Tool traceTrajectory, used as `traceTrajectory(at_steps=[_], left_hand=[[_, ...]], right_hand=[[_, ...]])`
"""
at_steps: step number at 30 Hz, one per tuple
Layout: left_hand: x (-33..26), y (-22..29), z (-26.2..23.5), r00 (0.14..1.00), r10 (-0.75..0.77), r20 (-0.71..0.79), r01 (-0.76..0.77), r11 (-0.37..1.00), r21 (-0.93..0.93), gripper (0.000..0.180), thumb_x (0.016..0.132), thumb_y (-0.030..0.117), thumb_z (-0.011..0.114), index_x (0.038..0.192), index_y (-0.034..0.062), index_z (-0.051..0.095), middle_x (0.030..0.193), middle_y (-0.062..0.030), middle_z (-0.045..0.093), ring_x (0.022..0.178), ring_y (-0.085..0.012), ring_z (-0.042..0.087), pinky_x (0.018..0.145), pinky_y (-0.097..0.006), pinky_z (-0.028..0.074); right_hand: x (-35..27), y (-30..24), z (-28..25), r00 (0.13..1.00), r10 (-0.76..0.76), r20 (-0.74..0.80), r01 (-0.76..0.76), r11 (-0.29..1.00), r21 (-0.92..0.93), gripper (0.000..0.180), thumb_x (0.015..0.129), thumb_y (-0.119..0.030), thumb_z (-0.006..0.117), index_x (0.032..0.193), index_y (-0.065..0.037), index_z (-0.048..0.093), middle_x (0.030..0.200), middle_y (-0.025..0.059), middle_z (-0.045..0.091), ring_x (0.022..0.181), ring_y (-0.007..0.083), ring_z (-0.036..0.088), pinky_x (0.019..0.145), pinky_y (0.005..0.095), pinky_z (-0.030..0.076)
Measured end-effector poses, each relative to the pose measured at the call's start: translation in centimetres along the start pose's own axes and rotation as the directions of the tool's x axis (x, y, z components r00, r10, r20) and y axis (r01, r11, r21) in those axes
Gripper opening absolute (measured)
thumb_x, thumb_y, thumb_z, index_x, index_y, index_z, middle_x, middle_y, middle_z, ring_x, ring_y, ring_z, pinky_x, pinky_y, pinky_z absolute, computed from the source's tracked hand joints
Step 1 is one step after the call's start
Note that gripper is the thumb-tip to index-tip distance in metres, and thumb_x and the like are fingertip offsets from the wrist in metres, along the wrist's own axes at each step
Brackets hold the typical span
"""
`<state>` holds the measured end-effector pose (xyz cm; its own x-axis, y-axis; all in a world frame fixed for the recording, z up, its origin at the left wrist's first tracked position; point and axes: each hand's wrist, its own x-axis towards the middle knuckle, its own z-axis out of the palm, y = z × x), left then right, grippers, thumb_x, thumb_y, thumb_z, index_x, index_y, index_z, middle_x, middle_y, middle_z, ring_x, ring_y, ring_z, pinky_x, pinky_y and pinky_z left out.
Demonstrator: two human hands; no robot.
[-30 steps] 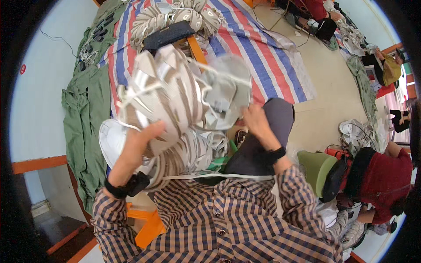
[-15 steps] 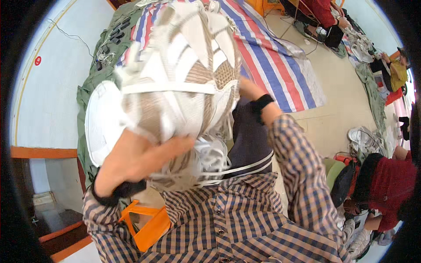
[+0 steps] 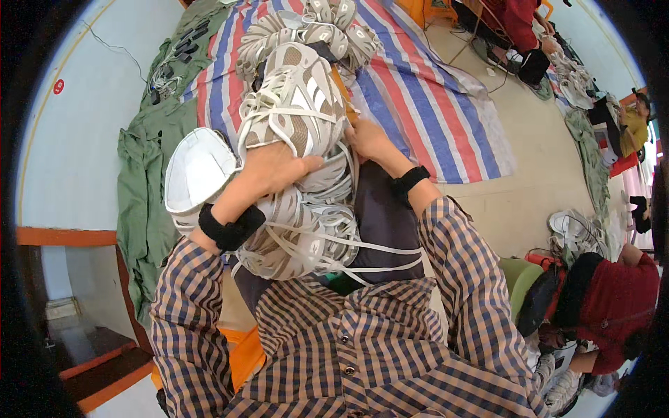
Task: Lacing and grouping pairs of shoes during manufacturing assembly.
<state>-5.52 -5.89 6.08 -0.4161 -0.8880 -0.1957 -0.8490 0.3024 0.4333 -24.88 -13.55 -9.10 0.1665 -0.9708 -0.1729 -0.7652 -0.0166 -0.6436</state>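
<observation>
A beige and white sneaker (image 3: pixel 304 94) with loose cream laces points its toe toward me, above my lap. My left hand (image 3: pixel 270 171) grips it around the toe, thumb stretched to the right. My right hand (image 3: pixel 373 143) is closed at the shoe's right side, beside a narrow orange-yellow strip (image 3: pixel 343 87); what the fingertips pinch is hidden. Several similar sneakers (image 3: pixel 306 240) lie bunched on my lap, their laces trailing right over my dark trousers (image 3: pixel 383 209). Left of my left hand, a shoe shows its white sole (image 3: pixel 198 171).
More sneakers (image 3: pixel 279 31) are heaped on the red, white and blue striped sheet (image 3: pixel 446 104) ahead. Green cloth (image 3: pixel 143 181) with dark small items and cables runs along the left wall. An orange stool (image 3: pixel 244 352) is under me. Other people (image 3: pixel 620 306) sit at right among shoes.
The sneaker, held high and blurred before, has come down and away from me. The heap ahead now shows. My right hand, partly hidden behind the shoe before, is now visible at its side.
</observation>
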Motion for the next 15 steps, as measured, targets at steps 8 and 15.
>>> traceTrajectory(at_steps=[8,15], left_hand=[[2.4,-2.8,1.4,0.989,-0.116,0.090,0.121,0.991,-0.051,0.068,0.076,0.054,0.051,0.118,0.0002,0.054,0.117,-0.0255,0.055,0.110,-0.0370,0.052,0.094,-0.038,0.038],[3.4,-0.4,1.8,0.976,-0.165,0.138,0.158,0.986,0.061,0.060,0.077,0.051,0.045,0.093,-0.0035,0.063,0.099,-0.0264,0.062,0.092,-0.0378,0.061,0.079,-0.040,0.046]], right_hand=[[-1.4,0.6,-0.2,0.995,0.024,0.098,-0.021,0.999,-0.034,0.037,0.085,-0.033,0.050,0.085,0.000,0.067,0.080,0.0212,0.065,0.076,0.0376,0.064,0.068,0.0456,0.050],[-3.6,1.0,-0.9,0.992,-0.100,-0.078,0.120,0.943,0.310,0.040,0.082,-0.027,0.053,0.110,0.002,0.055,0.098,0.0243,0.062,0.088,0.0389,0.061,0.078,0.0427,0.048]])
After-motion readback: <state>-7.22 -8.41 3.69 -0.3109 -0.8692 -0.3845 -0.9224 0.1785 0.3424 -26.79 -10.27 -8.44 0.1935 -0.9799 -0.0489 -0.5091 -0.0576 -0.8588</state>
